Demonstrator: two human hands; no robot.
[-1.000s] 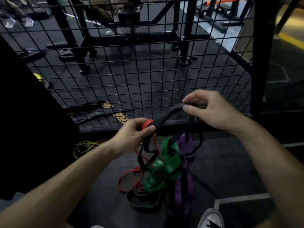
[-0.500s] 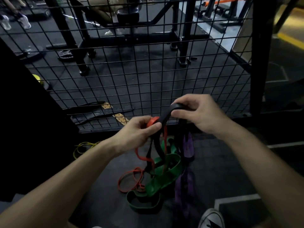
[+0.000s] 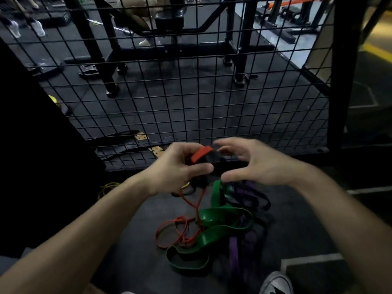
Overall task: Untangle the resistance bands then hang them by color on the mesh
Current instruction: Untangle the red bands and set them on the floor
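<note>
Dark rubber gym flooring (image 3: 131, 247) runs under a black wire mesh panel (image 3: 191, 98), with black steel rack legs (image 3: 239, 60) standing beyond it.

Head view: the left hand (image 3: 180, 168) is clenched around the top of a flat red rubber resistance band (image 3: 201, 154) and a black rubber band (image 3: 214, 159) bunched against it. The right hand (image 3: 256, 164) hovers just beside that bundle, fingers spread and curved, grasping nothing. Below both hands the tangle droops to the floor: a wide green rubber band (image 3: 214, 232) looped under the left hand, a thin orange-red loop (image 3: 169, 234) further left, a purple band (image 3: 235, 253) beneath the right hand. A thin yellow band (image 3: 108, 187) lies left of the left wrist. A grey sneaker toe (image 3: 275, 283) shows under the right forearm.
</note>
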